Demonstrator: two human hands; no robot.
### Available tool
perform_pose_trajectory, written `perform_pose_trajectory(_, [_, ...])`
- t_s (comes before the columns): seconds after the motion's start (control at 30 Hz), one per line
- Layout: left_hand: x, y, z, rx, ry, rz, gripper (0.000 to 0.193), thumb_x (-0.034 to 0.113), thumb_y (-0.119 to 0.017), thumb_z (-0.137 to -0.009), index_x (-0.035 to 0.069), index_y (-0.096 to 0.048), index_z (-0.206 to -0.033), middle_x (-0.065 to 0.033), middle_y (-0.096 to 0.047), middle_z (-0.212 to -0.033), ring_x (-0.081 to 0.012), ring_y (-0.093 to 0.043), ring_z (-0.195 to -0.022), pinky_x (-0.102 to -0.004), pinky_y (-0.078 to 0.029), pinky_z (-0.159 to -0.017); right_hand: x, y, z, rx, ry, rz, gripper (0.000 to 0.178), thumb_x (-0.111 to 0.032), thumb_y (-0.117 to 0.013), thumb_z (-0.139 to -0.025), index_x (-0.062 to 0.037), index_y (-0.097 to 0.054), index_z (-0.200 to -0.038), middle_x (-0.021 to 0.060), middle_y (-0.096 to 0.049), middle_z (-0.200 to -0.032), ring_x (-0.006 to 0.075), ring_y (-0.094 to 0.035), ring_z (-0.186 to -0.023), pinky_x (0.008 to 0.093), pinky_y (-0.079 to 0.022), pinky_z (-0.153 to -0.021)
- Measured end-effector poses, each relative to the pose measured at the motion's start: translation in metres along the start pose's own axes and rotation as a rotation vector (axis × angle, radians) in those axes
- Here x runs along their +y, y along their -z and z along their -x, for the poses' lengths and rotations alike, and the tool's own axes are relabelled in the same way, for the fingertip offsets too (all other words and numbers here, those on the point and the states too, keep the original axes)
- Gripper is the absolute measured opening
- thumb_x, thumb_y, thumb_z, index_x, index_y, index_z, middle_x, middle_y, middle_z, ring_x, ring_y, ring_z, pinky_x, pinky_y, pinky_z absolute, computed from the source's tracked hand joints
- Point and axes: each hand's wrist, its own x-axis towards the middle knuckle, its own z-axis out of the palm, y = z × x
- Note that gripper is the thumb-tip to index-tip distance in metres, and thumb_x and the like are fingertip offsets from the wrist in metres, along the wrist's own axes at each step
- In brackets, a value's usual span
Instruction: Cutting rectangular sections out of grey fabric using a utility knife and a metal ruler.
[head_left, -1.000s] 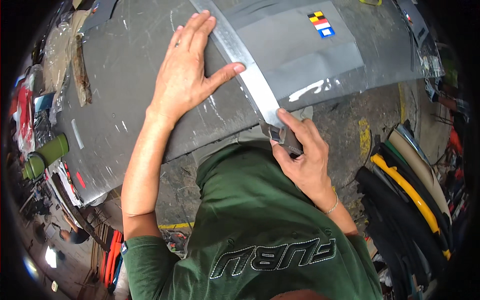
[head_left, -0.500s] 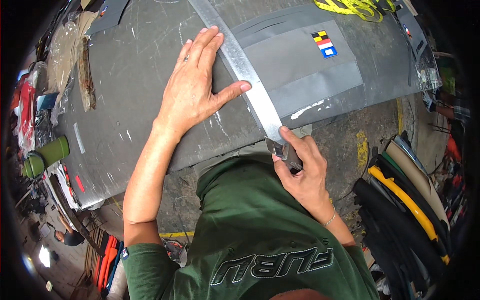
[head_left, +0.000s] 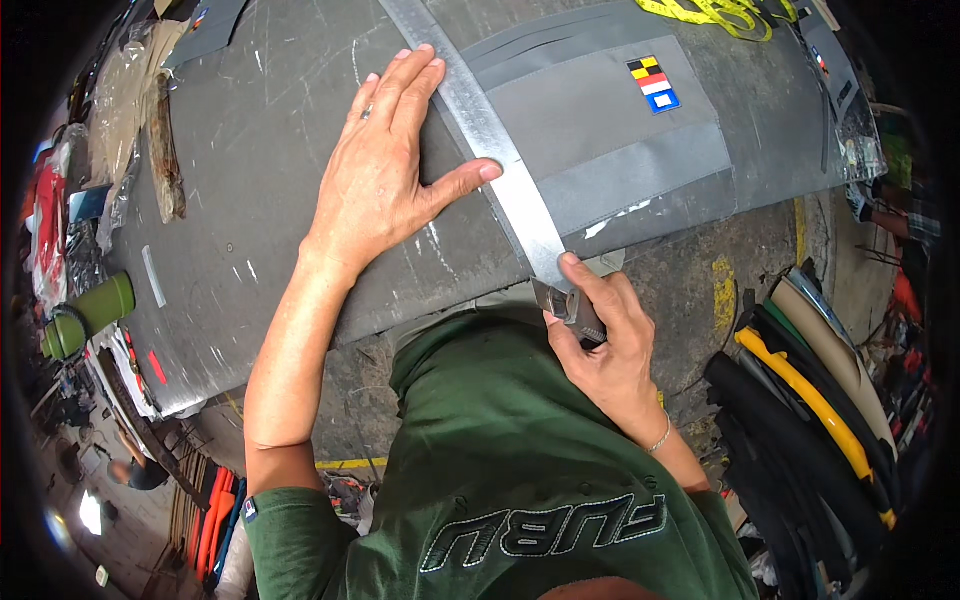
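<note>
A long metal ruler [head_left: 505, 160] lies slantwise over a flat grey fabric piece [head_left: 590, 110] with a coloured flag patch [head_left: 653, 85]. My left hand [head_left: 385, 170] rests flat, fingers stretched out, its fingertips and thumb on the ruler's left edge and face. At the near end of the ruler, by the table edge, my right hand [head_left: 615, 345] is closed round a dark hand tool with a shiny metal end [head_left: 555, 300]. That metal end touches or overlaps the ruler's tip; my fingers hide much of the tool, and its exact kind is unclear.
The dark scratched table [head_left: 270, 200] ends just before my body. A yellow tape measure [head_left: 715, 15] lies at the far right. Left are a green cylinder [head_left: 95, 315] and plastic-wrapped material [head_left: 120, 110]. Rolls of material [head_left: 805, 400] stand at the lower right.
The grey fabric piece has shifted slightly to the right and covers more of the white mark near the table edge. My left hand has moved a little; my right hand stays almost in place.
</note>
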Motion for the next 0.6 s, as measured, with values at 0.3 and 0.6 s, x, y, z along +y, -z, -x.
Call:
perform_pose_trajectory(0.3, [0.0001,0.0014,-0.0017,-0.01,0.006,0.017,0.1,0.071,-0.073,-0.082,-0.003,-0.05,-0.146,-0.0209,-0.048,-0.154,-0.0347,-0.042,-0.148,-0.0518,-0.029,-0.125,-0.0009,0.0002,0.0002,0.005,0.002,0.014,0.077,-0.003,-0.08,-0.07,-0.0176,-0.062,-0.143,0.0083,-0.054,-0.085,0.0275,-0.06,-0.067,0.0401,-0.052,-0.063])
perform_pose_trajectory(0.6, [-0.0017,0.0033,0.0005,-0.012,-0.005,0.013,0.06,0.034,-0.064,-0.099,0.0,-0.05,-0.146,-0.0194,-0.052,-0.152,-0.0356,-0.044,-0.147,-0.0508,-0.03,-0.124,-0.006,0.0012,-0.0016,-0.003,-0.018,-0.015,0.059,0.0,-0.079,-0.079,-0.0075,-0.066,-0.136,0.0094,-0.056,-0.086,0.0199,-0.056,-0.071,0.032,-0.048,-0.065])
